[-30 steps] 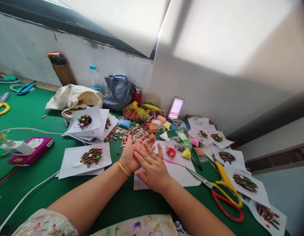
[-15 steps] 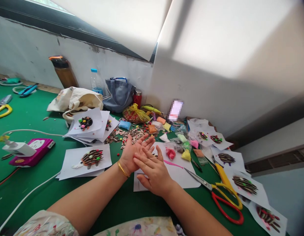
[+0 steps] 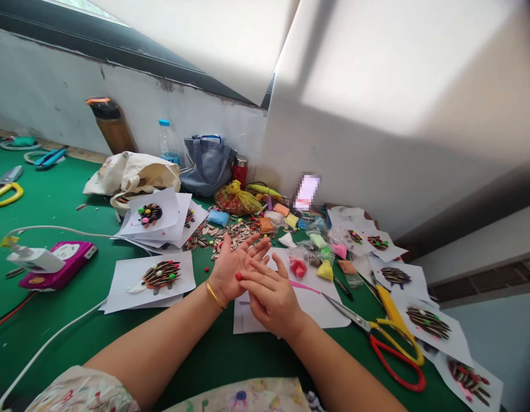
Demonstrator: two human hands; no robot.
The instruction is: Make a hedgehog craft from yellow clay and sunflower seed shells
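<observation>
My left hand (image 3: 230, 269) lies palm up with its fingers stretched out. A small red clay ball (image 3: 239, 276) rests on its palm, at the fingertips of my right hand (image 3: 271, 294). Those fingers are extended and lie across the left palm. Beneath both hands is a white sheet of paper (image 3: 320, 317), partly covered by them, with a thin pink clay strip (image 3: 305, 286) on it. Beyond my left fingers spreads a heap of sunflower seeds (image 3: 234, 233). Bags of red clay (image 3: 298, 267) and yellow clay (image 3: 325, 270) sit right of my hands.
Large scissors (image 3: 389, 343) lie at the right, their blades pointing toward the paper. Sheets with seed hedgehogs (image 3: 427, 323) line the right edge; another hedgehog sheet (image 3: 123, 280) is left. A purple power box (image 3: 59, 266) with cables, a cloth bag (image 3: 207, 166) and bottles stand farther out.
The red clay ball now shows on my left palm, previously hidden under my right fingers. My right hand has shifted slightly, with its thumb tucked nearer the fingers. My left hand stays in place.
</observation>
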